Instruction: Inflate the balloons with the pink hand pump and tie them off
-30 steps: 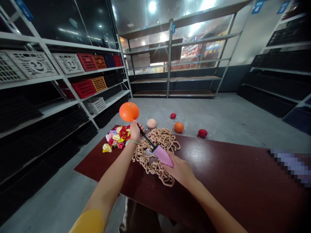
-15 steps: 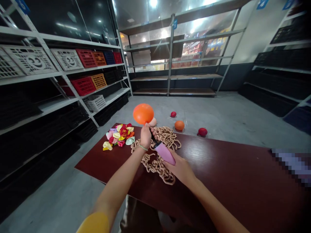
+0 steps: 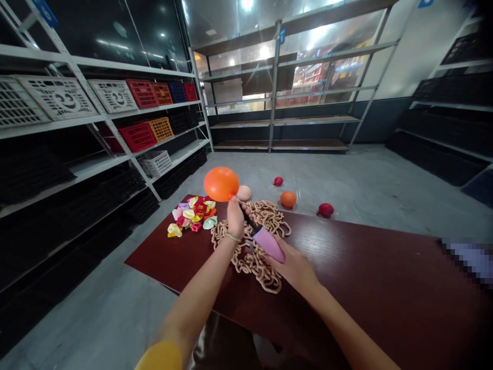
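An inflated orange balloon (image 3: 221, 184) stands out from the fingertips of my left hand (image 3: 234, 221), which pinches its neck at the front end of a hand pump (image 3: 268, 244). The pump has a pink-purple body and a black shaft. My right hand (image 3: 295, 264) is wrapped round the back of the pink body. Beneath both hands lies a tangled heap of beige chain-like links (image 3: 265, 216) on the dark red table (image 3: 362, 277). To the left of the heap is a pile of deflated balloons (image 3: 192, 213) in several colours.
Beyond the table, small inflated balloons lie on the floor: a pale pink one (image 3: 244, 193), an orange one (image 3: 288, 199) and two red ones (image 3: 325, 209). Shelving with plastic crates (image 3: 115, 95) lines the left side. A metal rack (image 3: 274, 87) stands at the back.
The pump body has drawn back from my left hand, and more black shaft shows. The orange balloon looks slightly bigger and leans further left. The view has shifted a little.
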Demonstrator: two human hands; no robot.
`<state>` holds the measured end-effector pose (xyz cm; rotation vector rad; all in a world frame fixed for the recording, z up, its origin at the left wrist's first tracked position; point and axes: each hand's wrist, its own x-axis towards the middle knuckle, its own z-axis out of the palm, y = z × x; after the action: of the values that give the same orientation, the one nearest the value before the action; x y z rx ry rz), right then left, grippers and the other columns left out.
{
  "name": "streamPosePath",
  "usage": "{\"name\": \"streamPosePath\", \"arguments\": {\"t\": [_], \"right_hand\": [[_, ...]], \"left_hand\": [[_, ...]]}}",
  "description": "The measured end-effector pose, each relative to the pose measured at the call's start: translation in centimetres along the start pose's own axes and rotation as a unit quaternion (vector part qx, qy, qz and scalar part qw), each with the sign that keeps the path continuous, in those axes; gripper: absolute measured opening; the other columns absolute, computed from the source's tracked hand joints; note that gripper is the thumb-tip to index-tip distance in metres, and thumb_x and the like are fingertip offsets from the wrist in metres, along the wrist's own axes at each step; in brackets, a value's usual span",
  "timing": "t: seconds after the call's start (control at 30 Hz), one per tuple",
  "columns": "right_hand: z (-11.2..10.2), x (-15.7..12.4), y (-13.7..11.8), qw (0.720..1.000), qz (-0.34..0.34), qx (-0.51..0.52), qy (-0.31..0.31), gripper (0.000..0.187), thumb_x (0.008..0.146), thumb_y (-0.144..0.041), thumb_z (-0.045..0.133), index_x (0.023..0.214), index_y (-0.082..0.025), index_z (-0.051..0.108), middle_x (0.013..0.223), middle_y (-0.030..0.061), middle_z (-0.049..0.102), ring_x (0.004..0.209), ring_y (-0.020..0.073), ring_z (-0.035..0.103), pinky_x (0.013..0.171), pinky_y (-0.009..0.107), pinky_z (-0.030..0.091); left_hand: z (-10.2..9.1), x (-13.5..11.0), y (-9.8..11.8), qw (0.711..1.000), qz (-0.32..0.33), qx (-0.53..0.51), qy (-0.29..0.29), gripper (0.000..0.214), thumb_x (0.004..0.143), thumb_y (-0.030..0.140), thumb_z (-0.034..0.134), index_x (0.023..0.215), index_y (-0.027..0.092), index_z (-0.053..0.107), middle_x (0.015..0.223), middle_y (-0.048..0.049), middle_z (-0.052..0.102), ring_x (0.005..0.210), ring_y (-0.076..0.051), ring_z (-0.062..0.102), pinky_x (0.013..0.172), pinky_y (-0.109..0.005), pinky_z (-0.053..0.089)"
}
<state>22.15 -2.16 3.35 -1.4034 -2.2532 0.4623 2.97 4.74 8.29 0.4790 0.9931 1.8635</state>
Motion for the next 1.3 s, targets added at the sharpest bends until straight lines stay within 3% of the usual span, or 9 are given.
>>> {"name": "streamPosePath", "arguments": {"t": [0.1,0.17,0.4,0.5,0.6,0.73,0.83,1.17,1.3], "right_hand": [[-0.3,0.0,-0.3,1.000,0.016,0.016,-0.004,0.062,0.085,-0.043,0.062,0.143,-0.028,0.047,0.123,0.0065,0.070,0.101,0.0301,0.071,0.081,0.039,0.055],[-0.4,0.0,-0.6,0.999,0.014,0.025,-0.013,0.062,0.085,-0.042,0.063,0.143,-0.028,0.047,0.123,0.0060,0.070,0.102,0.0302,0.070,0.083,0.039,0.055],[0.3,-0.1,-0.1,0.999,-0.046,0.020,-0.021,0.060,0.088,-0.040,0.060,0.144,-0.027,0.044,0.125,0.0060,0.068,0.104,0.0282,0.069,0.085,0.037,0.053],[0.5,-0.2,0.0,0.999,-0.051,0.009,-0.009,0.059,0.089,-0.041,0.058,0.144,-0.027,0.044,0.125,0.0059,0.068,0.103,0.0272,0.070,0.083,0.035,0.053],[0.5,-0.1,0.0,1.000,-0.018,-0.015,-0.010,0.057,0.089,-0.044,0.057,0.142,-0.026,0.047,0.122,0.0071,0.070,0.097,0.0291,0.071,0.080,0.037,0.054],[0.0,0.1,0.1,0.999,0.030,-0.012,-0.010,0.057,0.089,-0.048,0.056,0.142,-0.026,0.048,0.117,0.0076,0.072,0.098,0.0312,0.071,0.079,0.039,0.054],[-0.4,0.2,0.2,1.000,0.024,-0.003,0.000,0.059,0.088,-0.049,0.058,0.143,-0.029,0.046,0.124,0.0058,0.069,0.101,0.0297,0.070,0.080,0.038,0.054],[-0.3,0.2,-0.1,1.000,-0.025,-0.005,-0.016,0.062,0.087,-0.042,0.061,0.145,-0.026,0.043,0.129,0.0070,0.066,0.106,0.0285,0.069,0.086,0.038,0.054],[-0.2,0.1,-0.2,1.000,-0.007,-0.014,-0.005,0.060,0.088,-0.042,0.059,0.144,-0.028,0.045,0.125,0.0063,0.069,0.102,0.0290,0.070,0.082,0.038,0.054]], "left_hand": [[0.4,-1.2,-1.8,0.997,0.037,0.018,-0.063,0.035,0.092,0.050,0.052,0.075,0.021,0.041,0.055,0.0059,0.043,0.040,-0.007,0.042,0.041,-0.018,0.039],[0.2,-0.6,-1.7,0.997,0.032,0.030,-0.066,0.035,0.092,0.050,0.051,0.074,0.021,0.040,0.053,0.0060,0.043,0.039,-0.008,0.042,0.040,-0.018,0.038],[-1.8,4.6,3.7,0.998,0.051,0.040,0.015,0.028,0.094,0.040,0.047,0.074,0.022,0.040,0.053,0.0066,0.042,0.038,-0.008,0.041,0.038,-0.017,0.034],[-1.7,5.1,4.6,0.996,0.072,0.025,0.042,0.026,0.095,0.040,0.045,0.077,0.022,0.040,0.054,0.0074,0.040,0.038,-0.007,0.040,0.038,-0.017,0.032],[-0.7,3.5,2.6,0.996,0.081,0.012,0.036,0.028,0.095,0.042,0.045,0.077,0.022,0.038,0.054,0.0074,0.040,0.038,-0.007,0.039,0.038,-0.017,0.032],[0.7,0.2,-1.6,0.998,0.055,0.022,-0.031,0.031,0.093,0.045,0.050,0.077,0.022,0.040,0.056,0.0062,0.044,0.040,-0.007,0.041,0.040,-0.018,0.035],[1.1,-0.9,-2.6,0.998,0.039,0.003,-0.052,0.032,0.092,0.049,0.051,0.078,0.022,0.041,0.057,0.0056,0.046,0.041,-0.008,0.043,0.041,-0.019,0.037],[-0.9,4.8,3.5,0.997,0.054,0.005,0.055,0.024,0.094,0.039,0.045,0.077,0.022,0.040,0.054,0.0068,0.042,0.038,-0.009,0.042,0.037,-0.019,0.033],[0.1,3.3,2.5,0.997,0.063,-0.017,0.032,0.025,0.093,0.041,0.048,0.078,0.023,0.040,0.056,0.0068,0.042,0.039,-0.008,0.041,0.038,-0.018,0.033]]}}
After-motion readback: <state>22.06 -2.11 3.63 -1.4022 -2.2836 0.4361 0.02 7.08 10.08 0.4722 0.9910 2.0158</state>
